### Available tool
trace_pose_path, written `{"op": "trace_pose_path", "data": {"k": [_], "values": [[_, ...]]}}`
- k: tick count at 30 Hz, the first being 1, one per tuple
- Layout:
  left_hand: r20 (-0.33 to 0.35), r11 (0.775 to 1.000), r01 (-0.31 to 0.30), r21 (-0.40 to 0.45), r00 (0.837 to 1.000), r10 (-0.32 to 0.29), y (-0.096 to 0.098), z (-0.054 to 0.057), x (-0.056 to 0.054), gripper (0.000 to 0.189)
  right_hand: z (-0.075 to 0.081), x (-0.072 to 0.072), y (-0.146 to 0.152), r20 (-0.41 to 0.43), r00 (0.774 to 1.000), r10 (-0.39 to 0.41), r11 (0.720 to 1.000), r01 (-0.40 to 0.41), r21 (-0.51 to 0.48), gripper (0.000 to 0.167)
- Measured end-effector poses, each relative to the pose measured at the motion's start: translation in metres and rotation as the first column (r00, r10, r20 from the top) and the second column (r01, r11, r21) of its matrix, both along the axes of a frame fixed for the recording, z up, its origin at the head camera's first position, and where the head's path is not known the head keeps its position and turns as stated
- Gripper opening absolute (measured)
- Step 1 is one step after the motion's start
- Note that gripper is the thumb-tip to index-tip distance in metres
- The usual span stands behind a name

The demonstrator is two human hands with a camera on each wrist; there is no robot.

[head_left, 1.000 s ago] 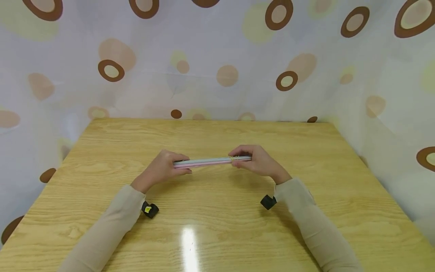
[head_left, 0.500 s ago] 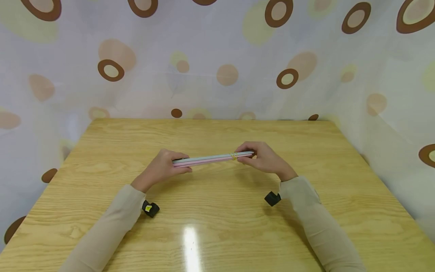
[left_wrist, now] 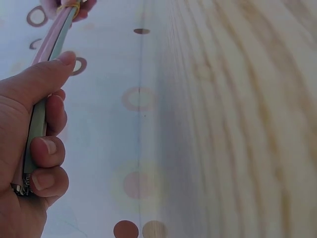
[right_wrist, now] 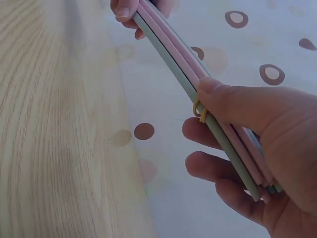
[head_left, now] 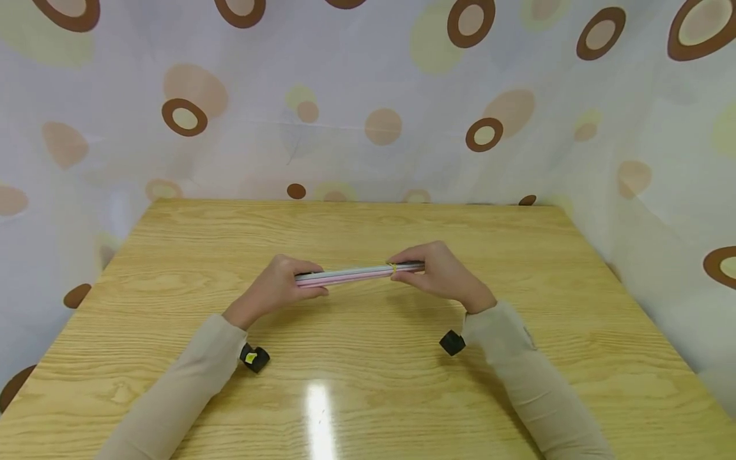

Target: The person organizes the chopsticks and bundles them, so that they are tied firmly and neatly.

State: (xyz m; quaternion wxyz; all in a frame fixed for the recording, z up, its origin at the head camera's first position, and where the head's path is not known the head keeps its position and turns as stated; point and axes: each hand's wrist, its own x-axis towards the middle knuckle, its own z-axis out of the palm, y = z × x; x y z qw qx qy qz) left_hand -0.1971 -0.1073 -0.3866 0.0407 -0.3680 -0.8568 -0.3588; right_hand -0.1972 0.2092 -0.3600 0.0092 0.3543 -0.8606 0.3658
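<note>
A bundle of slim pink and pale green sticks that look like chopsticks point(head_left: 351, 275) is held level above the wooden table. My left hand point(head_left: 278, 284) grips one end, its fingers curled round it and the thumb along the side in the left wrist view. My right hand point(head_left: 439, 271) holds the other end, thumb on one side and fingers on the other. A yellow rubber band point(right_wrist: 200, 111) is looped round the bundle close to the right thumb and fingertips. Uneven stick ends show by the right palm in the right wrist view.
The wooden table point(head_left: 368, 358) spreads below both hands, with a bright light reflection near its front. A white curtain point(head_left: 345, 153) with brown and beige circles hangs behind and at the sides. Small black wrist cameras point(head_left: 452, 343) hang below the sleeves.
My right hand slid outward along the bundle, off the band, then came back left so its fingertips are at the band again. The left hand has kept its grip.
</note>
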Motion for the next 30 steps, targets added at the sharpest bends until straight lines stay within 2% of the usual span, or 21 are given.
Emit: {"op": "trace_pose_path", "data": {"k": [11, 15, 18, 24, 30], "values": [[-0.012, 1.000, 0.017, 0.001, 1.000, -0.017, 0.004, 0.001, 0.004, 0.022, 0.003, 0.008, -0.011, -0.087, 0.996, 0.032, 0.991, -0.020, 0.134, 0.032], [-0.021, 1.000, 0.005, -0.004, 1.000, -0.006, 0.002, 0.002, 0.003, 0.024, 0.003, 0.006, -0.008, -0.051, 0.998, 0.037, 0.994, -0.032, 0.107, 0.037], [-0.025, 1.000, -0.017, -0.013, 1.000, 0.017, -0.001, 0.004, 0.001, 0.025, 0.003, 0.004, -0.002, -0.054, 0.998, 0.031, 0.994, -0.025, 0.105, 0.039], [-0.018, 0.999, -0.034, -0.009, 0.999, 0.034, -0.007, 0.004, -0.002, 0.022, 0.002, 0.002, 0.003, -0.099, 0.995, 0.018, 0.995, -0.008, 0.102, 0.030], [-0.004, 0.999, -0.026, -0.018, 1.000, 0.026, -0.008, 0.007, -0.002, 0.023, -0.001, -0.001, -0.001, -0.120, 0.992, 0.044, 0.998, -0.038, 0.056, 0.022]]}}
